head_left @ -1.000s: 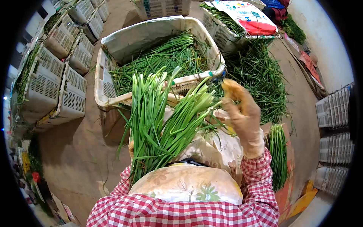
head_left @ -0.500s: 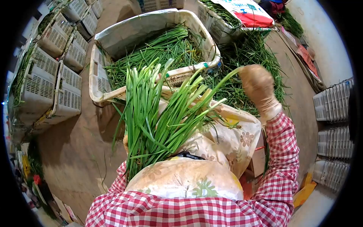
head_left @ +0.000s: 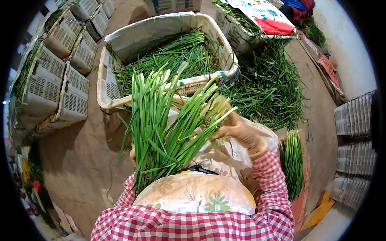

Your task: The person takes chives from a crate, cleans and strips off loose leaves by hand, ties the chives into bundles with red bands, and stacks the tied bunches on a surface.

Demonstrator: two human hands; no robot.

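I have a loose bunch of green stalks [head_left: 161, 140] up in front of my apron [head_left: 197, 195], pale cut ends pointing away from me and leafy ends towards my body. It splits into two fans, one nearly straight, the other leaning to the right. My left hand [head_left: 133, 157] is closed about its lower part; just a sliver shows at the left edge, the other fingers being hidden behind the leaves. My right hand [head_left: 243, 134] is at the pale ends of the leaning fan, thumb apart from the forefinger, but it is blurred and I cannot tell whether I am pinching a stalk or only brushing past. My checked sleeves [head_left: 275, 193] are red and white.

Just beyond the bunch is a big white crate [head_left: 106, 103], lined along its far side with a pale sheet [head_left: 140, 38], and more green stalks lie heaped inside. The pale tips overlap its near rim in my view; I cannot tell if they touch it. To the crate's right a heap of loose leaves [head_left: 273, 88] covers the floor [head_left: 80, 172], and nearer me lies a neat bundle [head_left: 293, 164]. Other crates [head_left: 46, 78] stand in rows at the left
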